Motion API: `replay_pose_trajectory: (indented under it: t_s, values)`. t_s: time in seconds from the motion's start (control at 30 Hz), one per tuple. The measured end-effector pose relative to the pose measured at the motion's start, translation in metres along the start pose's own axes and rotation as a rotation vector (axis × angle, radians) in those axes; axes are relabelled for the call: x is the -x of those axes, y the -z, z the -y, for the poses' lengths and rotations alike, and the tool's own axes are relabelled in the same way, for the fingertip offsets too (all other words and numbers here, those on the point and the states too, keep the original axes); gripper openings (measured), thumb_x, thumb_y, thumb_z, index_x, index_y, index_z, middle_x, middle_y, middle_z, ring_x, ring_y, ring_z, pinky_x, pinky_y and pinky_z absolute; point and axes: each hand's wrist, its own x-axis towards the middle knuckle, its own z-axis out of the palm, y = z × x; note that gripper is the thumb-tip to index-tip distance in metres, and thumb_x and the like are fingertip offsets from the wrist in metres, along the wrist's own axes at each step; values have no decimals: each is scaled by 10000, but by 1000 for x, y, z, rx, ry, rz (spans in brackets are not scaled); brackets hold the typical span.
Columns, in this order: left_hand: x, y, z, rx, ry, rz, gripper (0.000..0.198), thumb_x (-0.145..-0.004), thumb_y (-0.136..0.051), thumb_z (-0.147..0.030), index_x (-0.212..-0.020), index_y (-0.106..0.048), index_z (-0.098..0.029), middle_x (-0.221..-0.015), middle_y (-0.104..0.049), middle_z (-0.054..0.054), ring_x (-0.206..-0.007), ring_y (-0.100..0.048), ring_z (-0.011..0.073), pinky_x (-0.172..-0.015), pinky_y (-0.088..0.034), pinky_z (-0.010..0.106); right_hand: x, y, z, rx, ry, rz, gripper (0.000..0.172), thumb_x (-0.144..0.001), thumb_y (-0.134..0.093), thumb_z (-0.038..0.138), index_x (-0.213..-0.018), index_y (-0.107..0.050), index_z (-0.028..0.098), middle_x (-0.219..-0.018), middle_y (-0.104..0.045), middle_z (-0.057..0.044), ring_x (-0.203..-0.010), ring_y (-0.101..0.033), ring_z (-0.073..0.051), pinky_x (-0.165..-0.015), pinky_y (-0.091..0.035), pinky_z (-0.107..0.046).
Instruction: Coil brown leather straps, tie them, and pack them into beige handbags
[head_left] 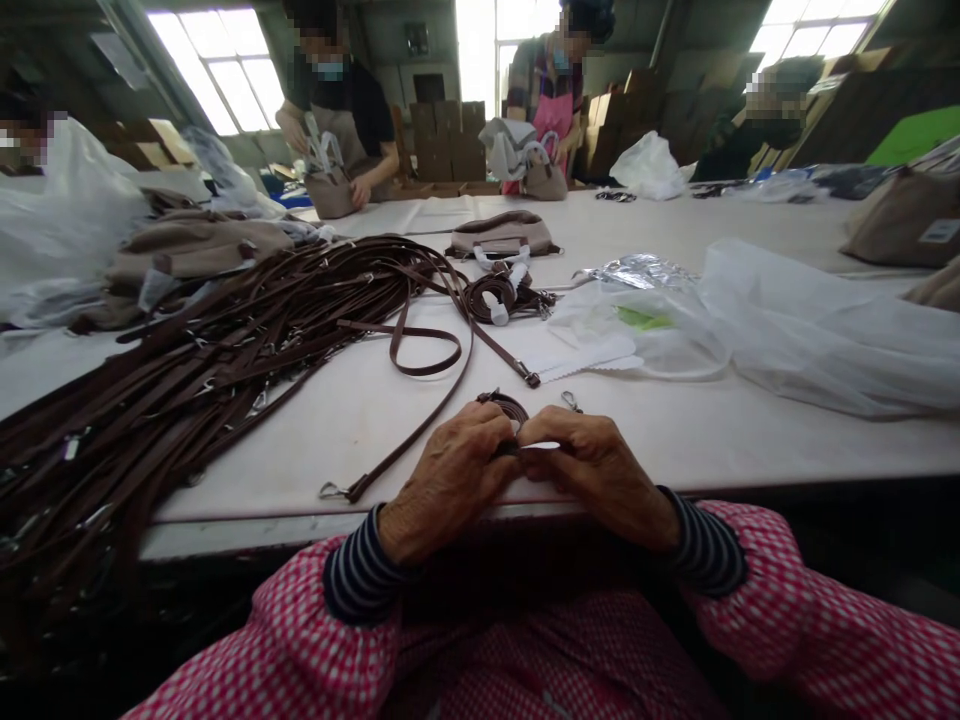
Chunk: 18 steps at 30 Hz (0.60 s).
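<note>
At the table's front edge, my left hand (455, 466) is closed on a coiled brown strap (513, 405), whose loops show above my fingertips. My right hand (596, 462) meets it from the other side, pinching a small white strip (541, 445) against the coil. The fingers hide most of the coil's lower part. Just beyond my right hand lies a metal clasp (571, 400). One long loose strap (420, 425) curves past my left hand and ends in a metal hook near the edge.
A large heap of brown straps (247, 330) covers the left side. Ahead are rolled straps (499, 297) and a taupe bag (501, 232). White wrapping sheets (817, 335) lie to the right. Across the table, two masked co-workers (341, 110) handle bags; other people are partly visible.
</note>
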Motion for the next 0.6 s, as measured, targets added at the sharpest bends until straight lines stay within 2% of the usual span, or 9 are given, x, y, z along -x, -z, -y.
replay_pose_trajectory:
  t_s: [0.07, 0.13, 0.23, 0.3, 0.43, 0.53, 0.6]
  values:
    - [0, 3, 3, 77, 2, 10, 64, -914, -686, -121, -920, -700, -183, -957, -632, 16, -926, -576, 188, -839, -436, 319, -2, -3, 2, -147, -157, -17, 211, -978, -649, 333, -862, -708, 166, -784, -676, -28, -669, -629, -135, -594, -495, -236]
    - [-1, 6, 6, 131, 0, 22, 79, -898, -698, -127, -945, -710, -188, -960, -634, 11, -923, -582, 183, -815, -432, 307, -4, -5, 3, -235, -238, -25, 244, -947, -685, 390, -862, -694, 161, -730, -673, -19, -627, -621, -121, -574, -494, -219]
    - [-2, 11, 9, 137, 54, 46, 21, -897, -693, -182, -918, -697, -184, -898, -637, 11, -873, -582, 185, -762, -422, 305, -11, -7, 4, -288, -275, -38, 247, -896, -728, 395, -843, -646, 168, -666, -657, 7, -578, -616, -104, -556, -497, -197]
    - [-3, 14, 10, 204, 127, 52, 52, -919, -658, -231, -953, -659, -191, -866, -648, 3, -805, -587, 174, -713, -427, 298, -17, -8, 4, -312, -295, -52, 246, -876, -735, 390, -861, -611, 178, -641, -659, 20, -541, -618, -101, -522, -496, -186]
    - [-8, 11, 12, 423, 253, -40, 185, -932, -597, -250, -1106, -540, -220, -880, -682, -12, -718, -635, 156, -633, -488, 264, -23, -8, 7, -223, -319, -63, 271, -921, -668, 423, -839, -579, 180, -623, -663, 15, -504, -627, -103, -486, -509, -185]
    - [-12, 6, 14, 382, 273, -75, 46, -933, -561, -251, -931, -580, -209, -780, -636, -22, -628, -610, 138, -578, -485, 247, -25, -7, 11, -185, -347, -49, 278, -936, -635, 432, -829, -560, 186, -621, -651, 21, -503, -640, -111, -483, -526, -193]
    - [-13, 4, 14, 395, 280, -100, 130, -925, -549, -251, -811, -582, -198, -718, -591, -30, -574, -583, 120, -547, -473, 235, -27, -6, 13, -188, -362, -30, 288, -928, -642, 442, -826, -553, 188, -622, -643, 26, -503, -641, -111, -485, -534, -196]
